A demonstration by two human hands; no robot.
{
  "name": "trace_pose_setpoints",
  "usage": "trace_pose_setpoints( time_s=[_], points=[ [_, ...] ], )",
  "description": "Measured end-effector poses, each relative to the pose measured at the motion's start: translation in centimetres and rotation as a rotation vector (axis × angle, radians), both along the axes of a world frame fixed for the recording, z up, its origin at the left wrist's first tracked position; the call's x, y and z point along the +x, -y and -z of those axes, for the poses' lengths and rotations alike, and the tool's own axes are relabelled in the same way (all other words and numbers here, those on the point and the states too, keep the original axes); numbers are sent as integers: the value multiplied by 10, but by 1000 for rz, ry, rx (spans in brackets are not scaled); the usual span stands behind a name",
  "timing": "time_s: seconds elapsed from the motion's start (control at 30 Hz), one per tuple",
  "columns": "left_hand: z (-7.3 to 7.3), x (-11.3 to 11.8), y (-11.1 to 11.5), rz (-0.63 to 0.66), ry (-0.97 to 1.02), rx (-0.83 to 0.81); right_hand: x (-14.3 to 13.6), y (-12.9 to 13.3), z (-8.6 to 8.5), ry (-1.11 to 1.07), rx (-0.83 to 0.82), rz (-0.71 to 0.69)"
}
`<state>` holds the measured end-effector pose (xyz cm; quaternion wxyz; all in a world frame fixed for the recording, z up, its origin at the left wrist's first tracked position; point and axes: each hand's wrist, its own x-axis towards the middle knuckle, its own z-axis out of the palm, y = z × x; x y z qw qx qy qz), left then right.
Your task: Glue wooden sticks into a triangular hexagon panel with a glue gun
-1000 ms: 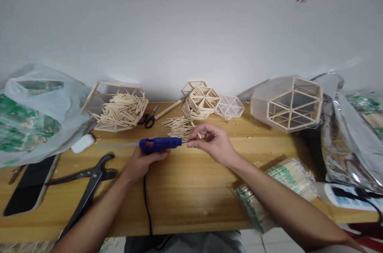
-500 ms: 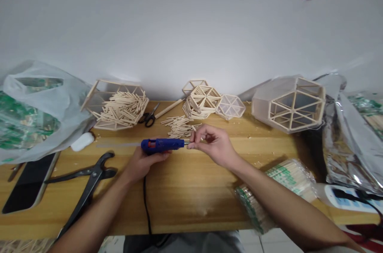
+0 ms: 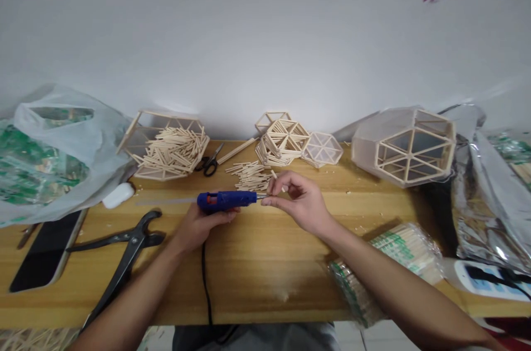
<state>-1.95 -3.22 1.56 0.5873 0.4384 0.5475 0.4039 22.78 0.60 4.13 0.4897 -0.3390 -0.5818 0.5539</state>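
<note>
My left hand (image 3: 207, 225) is wrapped round a blue hot glue gun (image 3: 227, 201), its nozzle pointing right. A clear glue stick (image 3: 166, 201) sticks out of the back of the gun, and a black cord (image 3: 206, 284) hangs below. At the nozzle, my right hand (image 3: 296, 199) is closed in a pinch, with a short wooden stick (image 3: 273, 174) showing at its fingertips. The fingers partly hide that stick and the nozzle tip. Just behind the hands lies a loose pile of short wooden sticks (image 3: 251, 176).
Behind stand a stick-filled frame (image 3: 164, 176), scissors (image 3: 210, 165), stacked hexagonal stick frames (image 3: 286, 138) and a larger covered frame (image 3: 409, 154). Pliers (image 3: 135, 237), a phone (image 3: 47, 254) and a plastic bag (image 3: 103, 146) lie left. Packed sticks (image 3: 404, 251) and a power strip (image 3: 477, 279) lie right.
The whole view has shifted slightly, so everything appears a little farther right. Both hands keep their holds, the right one still pinching at the nozzle of the glue gun.
</note>
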Motion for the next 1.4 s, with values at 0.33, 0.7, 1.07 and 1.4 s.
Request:
trace_pose_setpoints(
  time_s=[0.33, 0.7, 1.07, 1.4],
  points=[
    [-5, 5, -2, 9, 30, -31, 0, 1, -1, 5, 0, -20],
    [4, -1, -2, 28, 73, -5, 3, -1, 0, 73, 92, 3],
    [-9, -1, -2, -42, -155, 127, 3, -1, 1, 280, 93, 27],
    [-10, -13, -7, -9, -320, 368, 14, -5, -6, 523, 246, -306]
  ],
)
